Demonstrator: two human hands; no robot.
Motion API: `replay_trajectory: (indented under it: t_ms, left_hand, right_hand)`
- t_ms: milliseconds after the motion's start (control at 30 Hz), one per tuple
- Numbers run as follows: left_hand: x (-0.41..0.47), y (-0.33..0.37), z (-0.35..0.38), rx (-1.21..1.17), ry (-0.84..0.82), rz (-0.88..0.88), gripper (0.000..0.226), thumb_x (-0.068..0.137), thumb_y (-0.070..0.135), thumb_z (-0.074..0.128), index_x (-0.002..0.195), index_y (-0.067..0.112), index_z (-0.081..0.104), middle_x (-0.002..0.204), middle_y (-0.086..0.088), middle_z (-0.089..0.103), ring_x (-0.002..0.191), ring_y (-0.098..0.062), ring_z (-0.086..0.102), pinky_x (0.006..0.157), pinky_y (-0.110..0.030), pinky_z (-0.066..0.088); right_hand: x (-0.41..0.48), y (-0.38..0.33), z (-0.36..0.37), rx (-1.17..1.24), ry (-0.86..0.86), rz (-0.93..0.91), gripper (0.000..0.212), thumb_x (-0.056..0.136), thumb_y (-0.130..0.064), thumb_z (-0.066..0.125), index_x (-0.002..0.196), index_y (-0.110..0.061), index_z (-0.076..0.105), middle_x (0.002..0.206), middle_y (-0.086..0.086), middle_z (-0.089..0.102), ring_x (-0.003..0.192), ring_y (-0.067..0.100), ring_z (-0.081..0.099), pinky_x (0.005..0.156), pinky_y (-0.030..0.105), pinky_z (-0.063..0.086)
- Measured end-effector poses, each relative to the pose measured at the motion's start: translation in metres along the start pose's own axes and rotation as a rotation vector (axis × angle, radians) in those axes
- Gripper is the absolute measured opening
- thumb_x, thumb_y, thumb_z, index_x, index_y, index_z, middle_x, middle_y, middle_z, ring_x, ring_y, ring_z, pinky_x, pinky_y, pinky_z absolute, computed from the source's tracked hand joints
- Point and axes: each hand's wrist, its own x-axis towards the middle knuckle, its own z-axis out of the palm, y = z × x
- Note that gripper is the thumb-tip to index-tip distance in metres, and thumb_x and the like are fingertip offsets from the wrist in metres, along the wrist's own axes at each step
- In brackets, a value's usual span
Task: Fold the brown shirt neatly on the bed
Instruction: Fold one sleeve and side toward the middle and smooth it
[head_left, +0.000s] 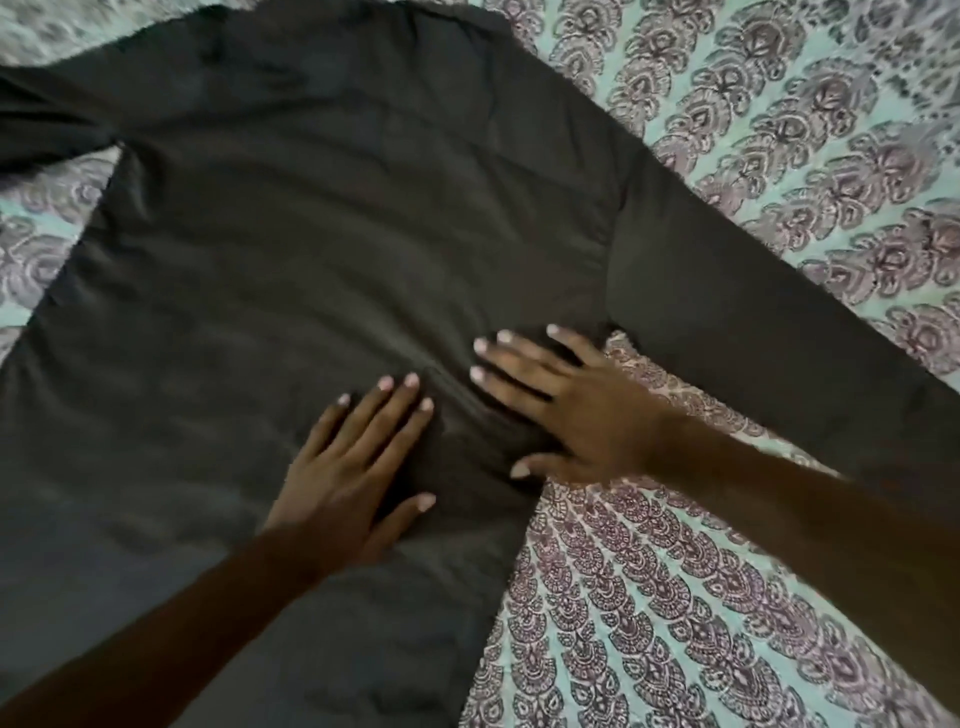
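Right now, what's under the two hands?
Both the left hand and the right hand lie flat, fingers straight, on the brown shirt. Under the shirt is the patterned bedsheet; whatever lies directly beneath the palms is covered.

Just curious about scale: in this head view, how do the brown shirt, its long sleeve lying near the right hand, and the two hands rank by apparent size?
Largest: brown shirt.
Next: long sleeve.
Smallest: left hand and right hand, which look alike, so I leave them unranked.
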Motion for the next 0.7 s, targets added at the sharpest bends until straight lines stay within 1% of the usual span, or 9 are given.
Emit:
replay_trajectory:
  t_ms: [100,167,233,300,400,467,533,600,700]
  left_hand:
    - [-0.043,0.006,0.008,0.044,-0.086,0.057,0.092,0.090,0.071,0.050,0.163,0.018,0.029,0.173,-0.007,0.019,0.159,-0.029,0.022,0.121,-0.059,0.031]
    - [-0.065,0.008,0.011,0.047,-0.104,0.069,0.094,0.088,0.073,0.050,0.162,0.018,0.030,0.173,-0.006,0.020,0.159,-0.030,0.022,0.121,-0.059,0.030]
    - [-0.077,0.008,0.012,0.039,-0.102,0.062,0.096,0.087,0.074,0.051,0.161,0.017,0.033,0.172,-0.005,0.022,0.158,-0.029,0.024,0.120,-0.061,0.032]
    - [-0.082,0.006,0.012,0.013,-0.102,0.043,0.099,0.085,0.074,0.054,0.160,0.014,0.035,0.171,-0.005,0.025,0.158,-0.028,0.026,0.118,-0.061,0.034]
    - [-0.081,0.006,0.011,-0.033,-0.105,0.035,0.101,0.083,0.072,0.057,0.160,0.012,0.034,0.172,-0.004,0.023,0.158,-0.026,0.025,0.119,-0.060,0.033]
    - [-0.082,0.003,0.010,-0.061,-0.098,0.047,0.102,0.081,0.071,0.059,0.161,0.012,0.034,0.172,-0.003,0.022,0.159,-0.024,0.023,0.120,-0.059,0.031]
    - [-0.082,0.000,0.012,-0.085,-0.083,0.059,0.102,0.080,0.069,0.060,0.160,0.012,0.034,0.173,-0.002,0.020,0.159,-0.023,0.022,0.122,-0.057,0.030]
    - [-0.084,-0.003,0.015,-0.109,-0.056,0.063,0.101,0.080,0.067,0.061,0.160,0.012,0.034,0.173,-0.002,0.020,0.159,-0.022,0.022,0.123,-0.055,0.029]
    - [-0.086,-0.006,0.018,-0.155,-0.013,0.054,0.101,0.080,0.065,0.065,0.160,0.011,0.035,0.172,-0.001,0.023,0.159,-0.020,0.023,0.123,-0.055,0.030]
  right_hand:
    - [0.030,0.019,-0.012,0.013,0.126,0.263,0.092,0.095,-0.081,0.028,0.166,-0.024,0.011,0.173,0.009,0.004,0.160,0.030,0.002,0.126,0.055,0.015]
    - [0.047,0.020,-0.013,0.008,0.101,0.360,0.093,0.093,-0.085,0.027,0.165,-0.029,0.009,0.173,0.010,0.001,0.160,0.033,-0.001,0.125,0.059,0.012]
    - [0.050,0.000,-0.007,-0.006,0.062,0.323,0.092,0.091,-0.085,0.028,0.165,-0.032,0.009,0.174,0.009,-0.001,0.160,0.034,-0.003,0.124,0.062,0.011]
    - [0.033,-0.036,0.001,-0.001,0.034,0.234,0.093,0.091,-0.085,0.030,0.165,-0.033,0.010,0.173,0.010,-0.003,0.159,0.035,-0.005,0.122,0.064,0.011]
    - [-0.004,-0.092,0.010,0.061,-0.038,0.150,0.096,0.089,-0.084,0.038,0.165,-0.031,0.011,0.173,0.011,-0.004,0.160,0.034,-0.003,0.122,0.064,0.013]
    - [-0.012,-0.109,0.011,0.091,-0.042,0.141,0.094,0.091,-0.083,0.038,0.165,-0.031,0.013,0.173,0.010,-0.002,0.160,0.031,-0.002,0.122,0.062,0.016]
    - [-0.004,-0.103,0.005,0.114,0.013,0.196,0.090,0.093,-0.082,0.036,0.165,-0.032,0.014,0.174,0.008,0.000,0.160,0.028,0.000,0.123,0.058,0.019]
    - [0.016,-0.089,0.000,0.102,0.086,0.337,0.087,0.095,-0.080,0.032,0.165,-0.031,0.016,0.174,0.008,0.001,0.160,0.028,0.000,0.124,0.055,0.020]
    - [0.049,-0.075,0.004,0.114,0.105,0.520,0.084,0.096,-0.078,0.031,0.164,-0.031,0.017,0.174,0.008,0.002,0.160,0.030,0.001,0.124,0.058,0.019]
